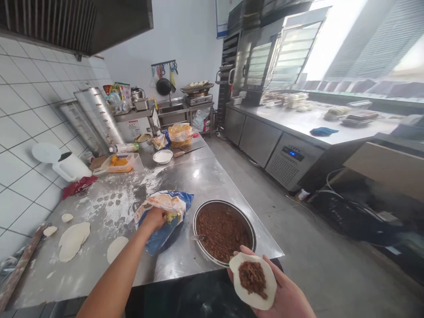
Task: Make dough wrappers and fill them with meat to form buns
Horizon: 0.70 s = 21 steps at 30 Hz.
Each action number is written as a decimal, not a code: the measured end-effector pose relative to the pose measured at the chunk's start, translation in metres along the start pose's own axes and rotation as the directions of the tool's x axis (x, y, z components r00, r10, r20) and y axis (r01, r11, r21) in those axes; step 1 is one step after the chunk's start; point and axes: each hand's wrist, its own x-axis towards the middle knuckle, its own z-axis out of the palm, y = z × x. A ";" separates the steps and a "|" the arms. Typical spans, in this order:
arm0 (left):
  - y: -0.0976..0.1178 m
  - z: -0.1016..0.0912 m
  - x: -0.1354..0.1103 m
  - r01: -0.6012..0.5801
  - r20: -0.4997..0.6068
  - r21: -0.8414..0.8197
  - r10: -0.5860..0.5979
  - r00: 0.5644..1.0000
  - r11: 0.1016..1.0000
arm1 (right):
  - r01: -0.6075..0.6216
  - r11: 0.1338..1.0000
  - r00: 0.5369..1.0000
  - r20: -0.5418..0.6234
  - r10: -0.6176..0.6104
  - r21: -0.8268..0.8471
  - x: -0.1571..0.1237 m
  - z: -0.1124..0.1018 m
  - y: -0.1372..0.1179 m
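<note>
A thin round of dough point(233, 265) with brown minced filling point(252, 279) heaped in its middle lies across my right hand point(286, 293), which supports it from below with thumb and fingers at its edge. My left hand point(155, 221) reaches into the mouth of a blue and white plastic bag point(155, 240). Pale yellow shreds point(170, 216) show beside it; its fingertips are hidden in the bag. Between the two hands stands a round metal pot point(253, 236) of brown minced filling, with a spoon handle point(198, 238) at its left rim.
Flat dough rounds point(74, 240) and small dough pieces point(67, 217) lie on the floured steel table point(185, 176), near a wooden rolling pin point(24, 263). Behind are an orange-filled plastic tub point(121, 163), a white bowl point(163, 157) and a knife point(185, 152). A refrigerated counter point(281, 150) stands across the aisle.
</note>
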 end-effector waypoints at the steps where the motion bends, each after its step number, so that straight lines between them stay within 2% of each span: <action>1: 0.000 -0.004 -0.004 -0.005 -0.003 -0.034 0.005 1.000 0.999 | -0.007 1.000 1.000 0.012 0.007 -0.005 0.000 0.005 0.002; 4: 0.002 -0.018 -0.022 -0.027 -0.033 -0.153 0.022 0.999 0.988 | 0.013 1.000 0.995 0.094 -0.010 -0.024 0.003 0.021 0.010; 7: 0.009 -0.034 -0.053 -0.046 -0.070 -0.253 0.029 0.997 0.966 | -0.022 1.000 0.984 0.178 0.023 -0.005 0.013 0.037 0.024; 10: 0.032 -0.045 -0.097 -0.094 -0.131 -0.326 0.053 0.990 0.941 | -0.136 0.991 0.965 0.226 0.135 -0.010 0.023 0.050 0.042; 12: 0.055 -0.044 -0.127 -0.175 -0.209 -0.318 0.112 0.972 0.932 | -0.166 0.986 0.952 0.258 0.164 -0.016 0.028 0.055 0.054; 14: 0.082 -0.031 -0.150 -0.309 -0.325 -0.219 0.229 0.917 0.926 | -0.168 0.986 0.946 0.280 0.161 0.001 0.032 0.056 0.066; 17: 0.113 -0.004 -0.165 -0.507 -0.468 0.031 0.461 0.754 0.862 | -0.169 0.985 0.947 0.283 0.150 0.044 0.036 0.053 0.076; 19: 0.122 0.008 -0.166 -0.586 -0.471 0.144 0.576 0.668 0.797 | -0.151 0.986 0.949 0.289 0.123 0.075 0.037 0.049 0.077; 21: 0.123 0.008 -0.166 -0.619 -0.445 0.179 0.624 0.642 0.765 | -0.129 0.987 0.949 0.300 0.095 0.093 0.037 0.046 0.075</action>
